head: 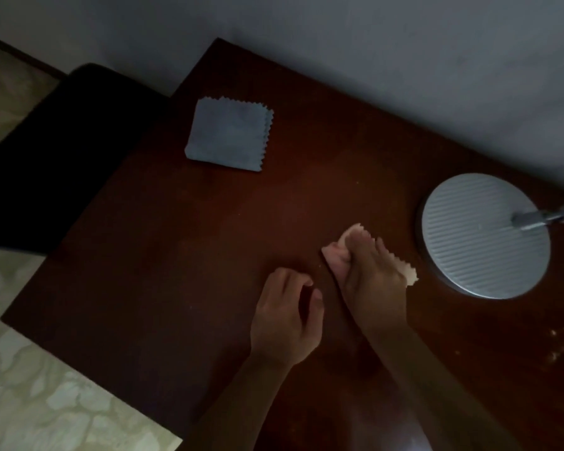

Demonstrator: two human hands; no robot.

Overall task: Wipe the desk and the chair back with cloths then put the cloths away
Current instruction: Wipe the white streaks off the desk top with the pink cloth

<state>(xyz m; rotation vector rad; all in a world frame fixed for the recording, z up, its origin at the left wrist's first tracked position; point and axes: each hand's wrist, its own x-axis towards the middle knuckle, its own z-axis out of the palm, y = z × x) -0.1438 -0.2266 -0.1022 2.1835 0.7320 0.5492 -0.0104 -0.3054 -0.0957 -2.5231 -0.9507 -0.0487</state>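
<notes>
Wiping the desk (163,255) looks to be the step in hand: from the head camera, the right hand (372,281) lies on a pale pink cloth (336,255) with its fingers curled over the cloth's top, pressing it to the dark wood just beside the lamp base (484,236). The left hand (284,320) hovers or rests close by, fingers loosely curled and holding nothing. A second cloth, the folded blue-grey cloth (228,135), lies well apart near the far left corner, untouched. The dark chair (62,151) stands at the desk's left edge, apparently not yet wiped. Next, I judge, the pink cloth must sweep across the remaining surface and around the lamp. Counted: two cloths, two hands, one lamp base, one chair, one desk.
</notes>
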